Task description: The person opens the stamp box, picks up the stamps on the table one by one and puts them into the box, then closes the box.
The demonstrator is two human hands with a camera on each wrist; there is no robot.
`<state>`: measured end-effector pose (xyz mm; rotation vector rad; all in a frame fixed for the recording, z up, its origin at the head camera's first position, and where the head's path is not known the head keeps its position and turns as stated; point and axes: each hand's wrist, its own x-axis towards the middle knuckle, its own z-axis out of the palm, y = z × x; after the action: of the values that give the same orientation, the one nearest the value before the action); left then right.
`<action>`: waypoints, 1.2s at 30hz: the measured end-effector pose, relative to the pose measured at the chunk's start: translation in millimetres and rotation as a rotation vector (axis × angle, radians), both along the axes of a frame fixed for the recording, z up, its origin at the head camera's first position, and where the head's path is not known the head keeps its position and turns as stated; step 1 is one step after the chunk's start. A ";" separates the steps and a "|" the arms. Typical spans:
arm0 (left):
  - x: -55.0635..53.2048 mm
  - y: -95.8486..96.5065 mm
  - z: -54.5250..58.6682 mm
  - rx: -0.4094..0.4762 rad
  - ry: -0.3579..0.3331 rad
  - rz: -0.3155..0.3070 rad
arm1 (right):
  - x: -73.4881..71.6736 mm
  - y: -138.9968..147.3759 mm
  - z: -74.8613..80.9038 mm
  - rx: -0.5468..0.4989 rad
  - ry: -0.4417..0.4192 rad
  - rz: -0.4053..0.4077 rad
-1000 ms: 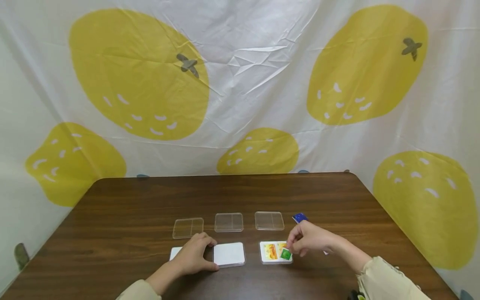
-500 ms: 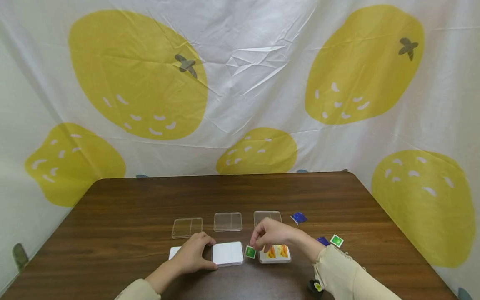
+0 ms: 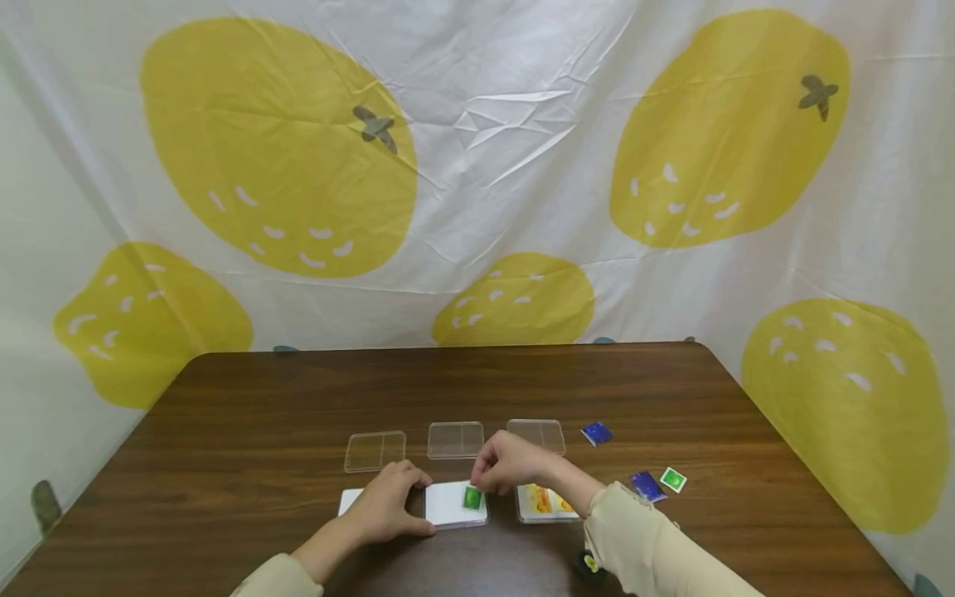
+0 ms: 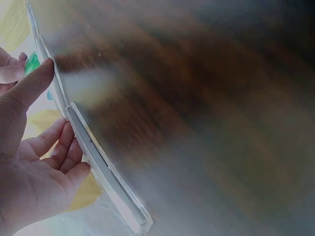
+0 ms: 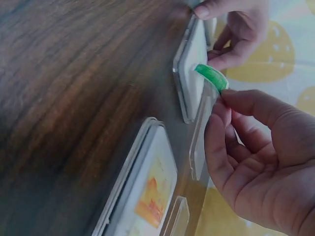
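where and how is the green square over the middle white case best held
Probably best pinched by its far edge, from above and the right. The green square is thin and curved, its near end dipping toward the white case, so the far edge, where the right hand pinches it, stands highest; the left hand occupies the case's left side.

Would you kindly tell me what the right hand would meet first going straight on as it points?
The right hand would likely meet the middle white case, its pinched green square leading; whether the square touches yet is hard to judge.
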<state>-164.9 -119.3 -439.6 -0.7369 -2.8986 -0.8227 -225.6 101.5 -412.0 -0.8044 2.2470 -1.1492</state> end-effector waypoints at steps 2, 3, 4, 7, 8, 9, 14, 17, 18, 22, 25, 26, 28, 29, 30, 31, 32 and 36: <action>0.8 0.2 0.6 0.007 -0.003 0.002 | -0.1 -2.5 -1.2 0.023 0.066 0.006; 0.8 0.2 0.5 0.007 -0.006 0.003 | -0.1 -3.3 -1.9 0.039 0.106 0.013; 0.9 0.1 0.6 0.007 -0.008 0.005 | -0.1 -4.1 -2.6 0.052 0.150 0.021; 0.5 0.0 0.9 0.005 -0.015 0.007 | -0.1 -6.1 -6.0 0.082 0.271 0.042; 0.1 -0.1 1.0 0.003 -0.017 0.006 | -0.2 -6.6 -7.4 0.082 0.312 0.053; -0.5 -0.2 0.9 0.000 -0.021 0.005 | -0.2 -7.1 -8.6 0.086 0.344 0.057; -2.5 -1.5 0.5 -0.009 -0.032 0.000 | 0.0 -9.7 -12.2 0.090 0.462 0.083; -2.6 -2.3 1.5 -0.006 -0.039 -0.003 | 0.4 -11.7 -12.6 0.112 0.497 0.086; -2.6 -2.5 1.7 -0.004 -0.040 -0.004 | 0.5 -12.3 -12.6 0.118 0.506 0.087; -3.0 -3.1 1.8 -0.003 -0.041 -0.006 | 1.6 -12.8 -11.9 0.137 0.518 0.069; -3.2 -3.2 1.4 -0.003 -0.039 -0.005 | 2.6 -11.8 -12.7 0.144 0.521 0.051; -3.1 -3.0 1.2 -0.003 -0.039 -0.005 | 3.2 -11.3 -13.3 0.140 0.525 0.047; -3.0 -2.8 1.2 -0.003 -0.036 -0.004 | 4.0 -10.7 -14.9 0.134 0.537 0.040; -2.9 -2.7 1.2 -0.003 -0.035 -0.004 | 4.4 -10.6 -15.7 0.132 0.540 0.036; -2.8 -2.7 1.1 -0.004 -0.033 -0.003 | 4.8 -10.5 -16.2 0.127 0.550 0.035; -2.7 -2.6 1.2 -0.004 -0.032 -0.003 | 5.2 -10.4 -16.7 0.125 0.554 0.031; -2.6 -2.6 1.1 -0.005 -0.031 -0.003 | 5.9 -10.2 -16.8 0.125 0.563 0.028; -2.3 -2.4 0.9 -0.006 -0.026 -0.001 | 8.0 -9.8 -17.2 0.134 0.585 0.023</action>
<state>-167.1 -121.7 -438.7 -0.7339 -2.9253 -0.8308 -217.7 91.7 -429.2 -1.2275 2.7310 -0.8064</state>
